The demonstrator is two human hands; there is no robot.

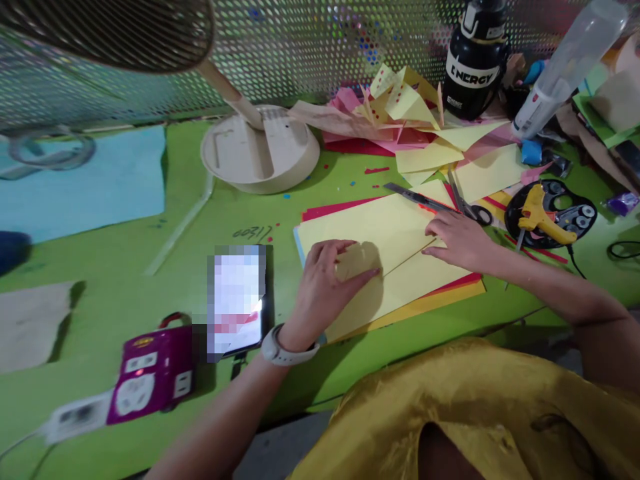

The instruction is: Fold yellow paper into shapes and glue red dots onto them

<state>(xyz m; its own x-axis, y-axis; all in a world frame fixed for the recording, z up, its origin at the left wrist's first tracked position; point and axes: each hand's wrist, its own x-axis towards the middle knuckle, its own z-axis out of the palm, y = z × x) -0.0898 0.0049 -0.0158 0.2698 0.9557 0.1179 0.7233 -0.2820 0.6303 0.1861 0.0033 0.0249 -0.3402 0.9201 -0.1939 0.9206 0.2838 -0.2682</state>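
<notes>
We see a thin brown stick (406,259), or perhaps a wire, lying across the yellow sheet (360,223) that tops a stack of coloured paper. Its long axis slants over the sheet from near left to far right, in the gap between the two hands. From the left fingers it lies to the right; from the right fingers, to the left and nearer us. Both hands are about equally close, one at each end. Our left hand (324,280) rests palm down over the sheet's left half, fingers bent and spread, thumb stretched to the stick's near end. Our right hand (460,241) reaches in over the sheet's right edge, thumb and forefinger about the far end; we cannot tell whether they pinch it. Beyond the sheet's far right corner lie a cutter (419,199) and scissors (459,192); left of the sheet is a phone (237,287), and farther right a yellow glue gun (537,213).
</notes>
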